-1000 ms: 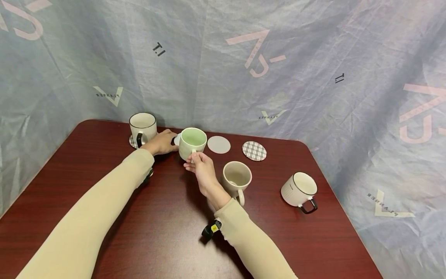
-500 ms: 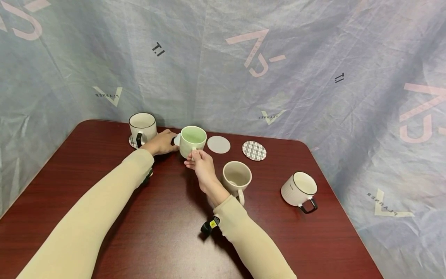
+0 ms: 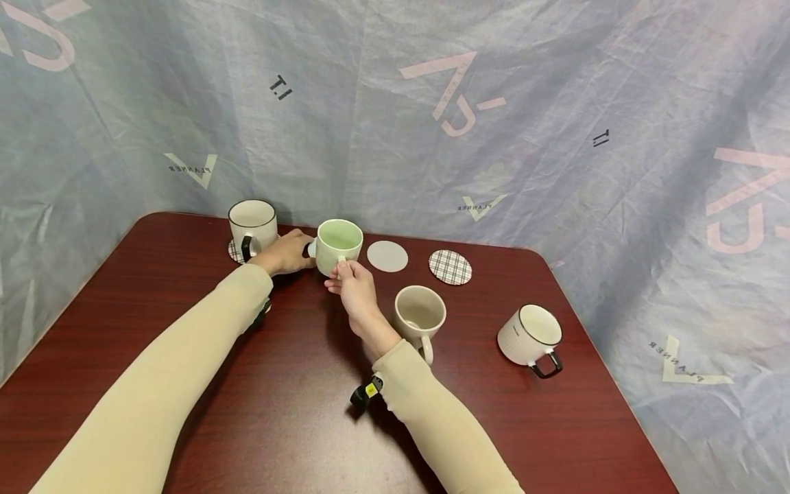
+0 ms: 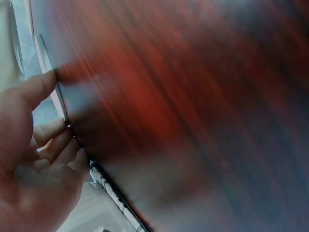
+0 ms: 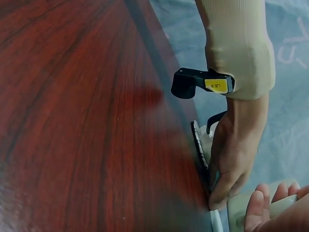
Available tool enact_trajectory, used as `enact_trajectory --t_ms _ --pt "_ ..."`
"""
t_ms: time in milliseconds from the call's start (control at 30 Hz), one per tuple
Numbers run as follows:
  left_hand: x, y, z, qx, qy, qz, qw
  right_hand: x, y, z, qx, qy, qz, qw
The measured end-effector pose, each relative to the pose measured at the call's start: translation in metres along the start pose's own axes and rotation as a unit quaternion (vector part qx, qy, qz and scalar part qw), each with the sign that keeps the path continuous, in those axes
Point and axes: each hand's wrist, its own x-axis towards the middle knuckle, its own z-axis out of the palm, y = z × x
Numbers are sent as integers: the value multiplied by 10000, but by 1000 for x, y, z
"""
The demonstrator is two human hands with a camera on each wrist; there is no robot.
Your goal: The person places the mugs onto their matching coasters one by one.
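My right hand (image 3: pixel 358 291) pinches the handle of a pale green mug (image 3: pixel 327 252), which is upright near the table's back edge. In the right wrist view, a narrow gap shows between this mug (image 5: pixel 236 210) and a pale coaster (image 5: pixel 216 221). My left hand (image 3: pixel 285 254) holds that pale round coaster (image 3: pixel 313 248) by its rim, largely hidden under the mug. In the left wrist view, the thumb and fingers lie along the edge of the coaster (image 4: pixel 44 55), which is flat against the table. Behind my left hand, a white black-rimmed mug (image 3: pixel 259 230) stands on a checked coaster (image 3: pixel 234 252).
Right of the green mug lie a plain grey coaster (image 3: pixel 387 256) and a checked coaster (image 3: pixel 450 267). A beige mug (image 3: pixel 420 309) stands beside my right wrist. Farther right is another white mug (image 3: pixel 524 336) with a black handle. A grey cloth (image 3: pixel 370 137) hangs behind the table.
My right hand has shifted the green mug slightly toward the back and then left. The left hand and the other mugs have stayed in place.
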Motion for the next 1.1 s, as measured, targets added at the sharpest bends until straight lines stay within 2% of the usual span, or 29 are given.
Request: enact_trajectory --t_ms 433,1100 --pt "-1 2 0 40 173 153 9997 13 1 2 -566 192 -113 9981" --pt "-1 1 0 12 178 38 9998 30 9 7 -754 319 -133 9966"
